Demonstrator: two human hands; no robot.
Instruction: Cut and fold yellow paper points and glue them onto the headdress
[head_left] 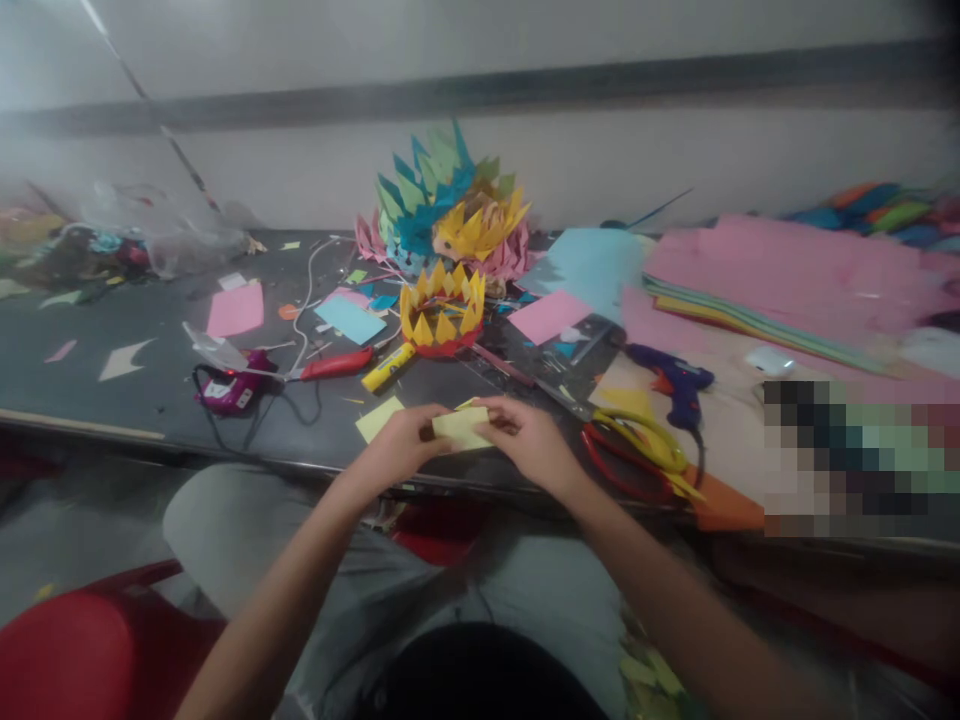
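Observation:
Between both hands, over the table's front edge, is a small piece of pale yellow paper point(463, 428). My left hand point(409, 440) pinches its left end, and my right hand point(521, 435) grips its right end. Another yellow paper piece point(379, 418) lies on the table just left of my left hand. Beyond the hands stands a yellow and red paper crown point(442, 318), with a yellow glue stick point(388, 368) beside it. To the right of my right hand lie scissors with red handles point(626, 475) and a yellow-handled tool point(652, 440).
A blue glue gun point(675, 378) rests at the right, near stacked coloured paper point(780, 280). A purple power strip point(236, 385) with cords and a red-handled tool point(337, 363) lie left. Several paper crowns point(427, 215) are piled by the wall. A red stool point(75, 650) stands lower left.

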